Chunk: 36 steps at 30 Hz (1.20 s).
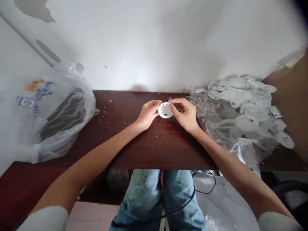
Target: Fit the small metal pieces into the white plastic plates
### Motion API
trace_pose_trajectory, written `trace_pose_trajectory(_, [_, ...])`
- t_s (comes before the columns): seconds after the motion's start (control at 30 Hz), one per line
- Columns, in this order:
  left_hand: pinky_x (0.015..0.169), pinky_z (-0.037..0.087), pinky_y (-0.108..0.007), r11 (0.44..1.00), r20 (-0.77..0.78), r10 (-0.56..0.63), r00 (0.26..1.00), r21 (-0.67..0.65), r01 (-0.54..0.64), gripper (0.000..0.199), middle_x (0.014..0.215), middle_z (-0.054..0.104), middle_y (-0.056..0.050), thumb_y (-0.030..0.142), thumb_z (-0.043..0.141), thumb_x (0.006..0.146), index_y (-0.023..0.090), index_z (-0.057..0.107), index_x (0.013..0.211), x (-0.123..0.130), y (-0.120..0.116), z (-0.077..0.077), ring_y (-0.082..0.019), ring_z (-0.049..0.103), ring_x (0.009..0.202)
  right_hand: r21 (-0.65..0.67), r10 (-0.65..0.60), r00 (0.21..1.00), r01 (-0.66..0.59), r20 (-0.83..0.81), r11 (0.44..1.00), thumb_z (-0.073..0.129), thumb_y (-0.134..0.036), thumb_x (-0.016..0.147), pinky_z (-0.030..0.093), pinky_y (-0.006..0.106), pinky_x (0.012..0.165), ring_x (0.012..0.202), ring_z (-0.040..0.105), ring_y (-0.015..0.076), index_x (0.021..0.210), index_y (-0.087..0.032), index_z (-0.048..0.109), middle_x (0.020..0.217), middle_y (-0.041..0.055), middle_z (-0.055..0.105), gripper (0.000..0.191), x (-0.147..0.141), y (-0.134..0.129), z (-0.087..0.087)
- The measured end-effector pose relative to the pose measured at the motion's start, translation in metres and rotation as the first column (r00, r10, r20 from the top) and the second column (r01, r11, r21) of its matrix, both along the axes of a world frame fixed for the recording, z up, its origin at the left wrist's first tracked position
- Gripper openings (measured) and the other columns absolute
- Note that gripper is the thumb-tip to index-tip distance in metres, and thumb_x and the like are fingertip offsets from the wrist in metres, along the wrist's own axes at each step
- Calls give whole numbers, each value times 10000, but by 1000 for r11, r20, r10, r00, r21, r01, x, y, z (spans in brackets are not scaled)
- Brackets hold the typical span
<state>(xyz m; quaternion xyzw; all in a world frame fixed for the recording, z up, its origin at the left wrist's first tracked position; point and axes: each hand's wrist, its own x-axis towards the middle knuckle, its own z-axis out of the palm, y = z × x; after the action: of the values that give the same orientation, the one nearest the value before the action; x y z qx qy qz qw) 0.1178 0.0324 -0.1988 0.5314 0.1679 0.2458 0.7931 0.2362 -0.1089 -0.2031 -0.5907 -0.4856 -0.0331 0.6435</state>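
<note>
A round white plastic disc (165,110) with small dark slots in its face is held above the middle of the dark wood desk (154,150). My left hand (148,114) grips its left edge with thumb and fingers. My right hand (184,114) pinches its upper right edge, fingertips on the face. Part of the disc is hidden behind my fingers. To the right of my right hand lies a heap of similar white plastic pieces (237,96) on a clear plastic bag (216,125).
Small pale flecks are scattered over the desk. A bulging clear plastic bag (64,118) with printed lettering stands at the left. A white wall rises behind the desk, and a brown cardboard sheet (288,96) stands at the far right. My jeans-clad knees and a black cable show below.
</note>
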Motion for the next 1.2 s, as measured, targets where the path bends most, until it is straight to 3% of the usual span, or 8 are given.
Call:
trace_pose_trajectory(0.2, [729, 496, -333, 981, -184, -128, 974, 119, 152, 437, 862, 732, -98, 617, 798, 873, 181, 775, 887, -5, 7, 6, -173, 646, 747, -9, -11, 997, 10, -78, 1000, 681, -325, 986, 655, 401, 935, 1031, 763, 200, 1115, -268, 729, 1139, 47, 773, 149, 2, 3, -1])
trace_pose_trajectory(0.4, [652, 383, -330, 962, -302, -211, 930, 102, 252, 290, 790, 663, -87, 446, 879, 840, 188, 762, 778, -9, 20, 11, -130, 523, 646, -71, -58, 991, 67, 118, 995, 646, -278, 1003, 638, 438, 953, 1044, 753, 222, 1111, -287, 761, 1117, 42, 783, 159, 2, -5, 4])
trace_pose_trajectory(0.63, [652, 399, -341, 917, -423, -142, 895, 284, 279, 236, 823, 702, -116, 313, 810, 867, 178, 728, 692, -12, 20, 12, -150, 541, 653, -139, 80, 894, -20, 441, 990, 564, -220, 1044, 608, 507, 1031, 1133, 734, 257, 1193, -318, 763, 1199, 54, 787, 268, 6, -11, 4])
trace_pose_trajectory(0.73, [662, 423, -336, 849, -375, -46, 926, 474, 234, 189, 708, 674, -72, 280, 797, 855, 184, 725, 709, -14, 18, 11, -157, 551, 620, -217, 160, 868, -62, 471, 974, 565, -235, 1047, 609, 522, 1041, 1153, 732, 264, 1187, -319, 774, 1208, 55, 787, 265, 5, -13, 5])
trace_pose_trajectory(0.83, [672, 444, -327, 807, -281, 3, 960, 568, 163, 231, 628, 643, -35, 373, 803, 882, 202, 722, 750, -14, 17, 9, -160, 553, 595, -201, 107, 895, -19, 434, 979, 577, -252, 1039, 614, 525, 1036, 1140, 738, 268, 1150, -317, 783, 1180, 55, 792, 243, 2, -12, 5])
trace_pose_trajectory(1.0, [695, 490, -314, 903, -222, -22, 975, 415, 115, 400, 773, 703, -57, 616, 734, 933, 221, 693, 888, -13, 12, 9, -172, 638, 698, -67, -76, 985, 87, 156, 994, 634, -260, 1004, 642, 457, 971, 1059, 759, 234, 1138, -281, 766, 1132, 51, 789, 190, -1, -5, 3])
trace_pose_trajectory(1.1, [777, 539, -347, 941, -208, -217, 954, 215, 262, 552, 999, 769, -125, 715, 707, 907, 196, 713, 1097, -12, 6, 13, -248, 731, 916, -71, -38, 998, 41, 49, 997, 657, -280, 993, 646, 427, 971, 1070, 761, 213, 1146, -274, 754, 1162, 42, 784, 181, -2, -3, 1])
trace_pose_trajectory(1.2, [812, 559, -392, 914, -196, -384, 903, 59, 401, 627, 1005, 783, -179, 738, 695, 900, 147, 738, 1105, -11, 0, 12, -294, 758, 930, -97, -23, 1000, 25, 13, 995, 679, -310, 990, 652, 424, 957, 1048, 764, 208, 1145, -273, 757, 1164, 42, 784, 178, -1, -2, -1])
